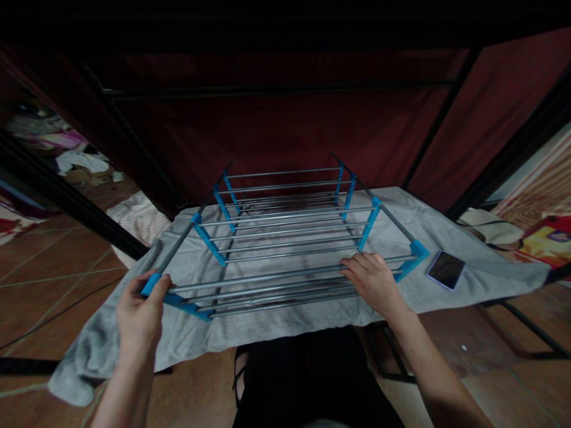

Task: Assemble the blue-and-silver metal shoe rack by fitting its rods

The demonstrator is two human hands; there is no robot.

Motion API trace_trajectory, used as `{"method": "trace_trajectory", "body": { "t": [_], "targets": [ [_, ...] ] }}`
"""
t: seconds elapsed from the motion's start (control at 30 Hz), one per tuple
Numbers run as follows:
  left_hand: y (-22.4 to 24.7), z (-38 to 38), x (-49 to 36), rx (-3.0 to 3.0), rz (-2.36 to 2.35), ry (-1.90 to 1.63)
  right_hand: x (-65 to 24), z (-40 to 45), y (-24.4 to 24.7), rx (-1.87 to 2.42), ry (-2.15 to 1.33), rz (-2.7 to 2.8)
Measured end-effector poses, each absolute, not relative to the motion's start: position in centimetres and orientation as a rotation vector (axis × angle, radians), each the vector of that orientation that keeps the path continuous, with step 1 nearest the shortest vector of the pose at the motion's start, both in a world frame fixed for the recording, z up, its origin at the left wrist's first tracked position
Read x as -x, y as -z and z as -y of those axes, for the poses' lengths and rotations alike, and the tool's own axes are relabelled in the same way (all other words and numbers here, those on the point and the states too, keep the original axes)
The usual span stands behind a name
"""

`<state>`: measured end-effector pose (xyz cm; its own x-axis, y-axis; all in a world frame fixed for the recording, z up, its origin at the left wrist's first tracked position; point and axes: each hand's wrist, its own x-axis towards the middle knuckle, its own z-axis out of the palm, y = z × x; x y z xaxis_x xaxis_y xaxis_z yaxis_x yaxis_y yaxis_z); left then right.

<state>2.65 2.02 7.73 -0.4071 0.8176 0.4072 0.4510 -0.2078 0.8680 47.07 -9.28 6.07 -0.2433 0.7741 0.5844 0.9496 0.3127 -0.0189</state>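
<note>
A rack of grey metal rods with blue plastic connectors (367,224) lies across the grey cloth in front of me. My left hand (141,303) grips the blue corner piece at its near left, thumb on top. On the right, my right hand (371,278) has its fingers wrapped over the near rods, a little inside the blue right corner piece (418,252). Several parallel rods run from side to side between the blue pieces. The undersides of my right fingers are hidden.
The grey cloth (285,321) covers a table and hangs over its edges. A phone (446,270) lies right of the rack. Behind stands a dark red curtain (285,131) with black metal bars (276,90). A cable (57,312) runs along the tiled floor at left.
</note>
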Motion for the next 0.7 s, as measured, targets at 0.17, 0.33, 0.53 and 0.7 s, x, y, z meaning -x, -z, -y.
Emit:
{"method": "trace_trajectory", "body": {
  "t": [0.17, 0.33, 0.53, 0.7],
  "targets": [
    [-9.5, -2.9, -3.4, -1.365, -1.816, -1.512, -47.2, 8.9, -6.3, 1.516, 0.507, 2.136],
    [-8.8, -3.8, -3.9, -1.225, -1.942, -1.6, -47.1, 8.7, -6.2, 1.54, 0.523, 2.124],
    [-8.1, -4.1, -3.6, -1.214, -1.939, -1.647, -47.1, 8.4, -6.2, 1.544, 0.516, 2.142],
    [-8.0, -4.1, -3.4, -1.256, -1.963, -1.61, -47.1, 8.4, -6.5, 1.551, 0.491, 2.161]
  ]
}}
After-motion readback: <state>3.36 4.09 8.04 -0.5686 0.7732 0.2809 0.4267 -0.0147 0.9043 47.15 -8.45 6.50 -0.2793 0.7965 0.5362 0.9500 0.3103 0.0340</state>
